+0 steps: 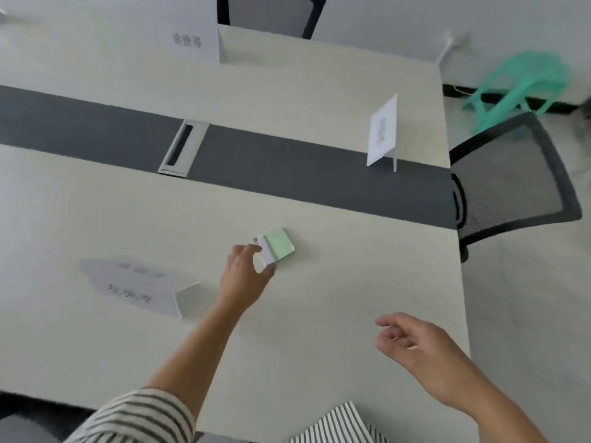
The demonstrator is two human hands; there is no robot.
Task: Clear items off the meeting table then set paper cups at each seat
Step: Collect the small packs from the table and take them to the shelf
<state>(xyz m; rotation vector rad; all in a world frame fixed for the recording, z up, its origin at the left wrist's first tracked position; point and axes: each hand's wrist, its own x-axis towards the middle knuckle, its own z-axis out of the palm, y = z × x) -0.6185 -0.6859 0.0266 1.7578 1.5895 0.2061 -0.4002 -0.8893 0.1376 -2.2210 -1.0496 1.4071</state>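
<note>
A small flat pack, pale green with a white end (277, 247), lies on the cream meeting table (351, 282). My left hand (248, 276) reaches to it, thumb and forefinger touching the white end on either side; the pack still rests on the table. My right hand (415, 343) hovers above the table's near right part, fingers loosely curled and apart, holding nothing. No paper cups are in view.
Folded white name cards stand near my left arm (140, 289), at the far side (192, 43) and at the right end (383, 132). A dark strip with a cable hatch (182, 148) runs across the table. Black mesh chairs (511, 180) and a green stool (518, 87) stand around it.
</note>
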